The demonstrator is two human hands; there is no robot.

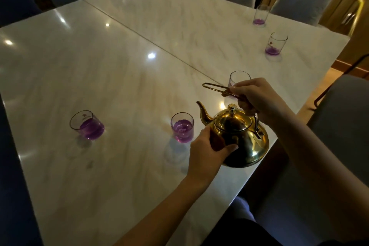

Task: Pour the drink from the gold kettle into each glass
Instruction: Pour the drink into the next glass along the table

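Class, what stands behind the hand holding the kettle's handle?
A clear glass stands behind the right hand gripping the gold kettle handle. The hand covers its lower part, so any drink inside cannot be seen.

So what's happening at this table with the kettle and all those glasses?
A person holds a shiny gold metal kettle above the white marble table, right hand on its wire handle, left hand steadying its body. Two clear glasses nearest the spout hold purple drink; two far ones hold only a little.
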